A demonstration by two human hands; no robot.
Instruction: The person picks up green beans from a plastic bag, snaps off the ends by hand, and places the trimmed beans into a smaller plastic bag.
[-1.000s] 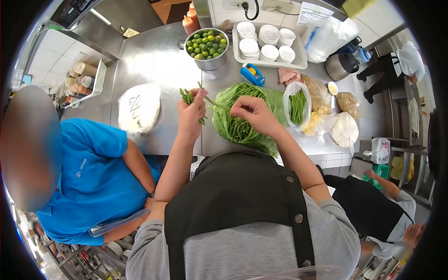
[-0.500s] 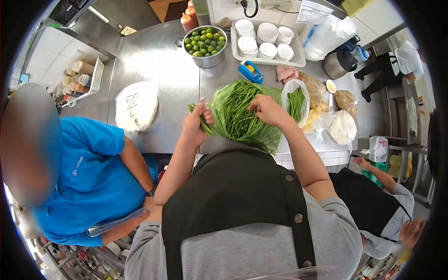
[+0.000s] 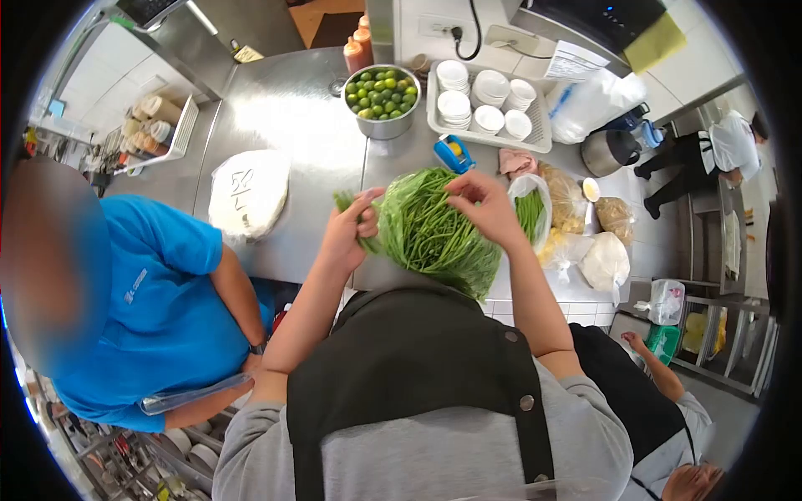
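Note:
Long green beans (image 3: 426, 225) fill an opened clear plastic bag (image 3: 472, 271) on the steel table in front of me. My left hand (image 3: 352, 224), at the left side of the bag, is closed around a small bunch of green beans (image 3: 342, 200) whose ends stick out past the fingers. Over the upper right of the pile, my right hand (image 3: 486, 209) has thumb and fingertips pinched at the beans. Just right of it stands a second clear bag of green beans (image 3: 530, 213).
A metal pot of limes (image 3: 381, 100), a white crate of small bowls (image 3: 489, 108) and a blue tape dispenser (image 3: 454, 154) stand behind. A white marked bag (image 3: 248, 196) lies left. Filled bags (image 3: 606, 260) lie right. A person in blue (image 3: 167, 301) stands at my left.
The view has shifted, so the table things appear lower. My right hand has risen slightly relative to the pile. My left hand still holds its bunch.

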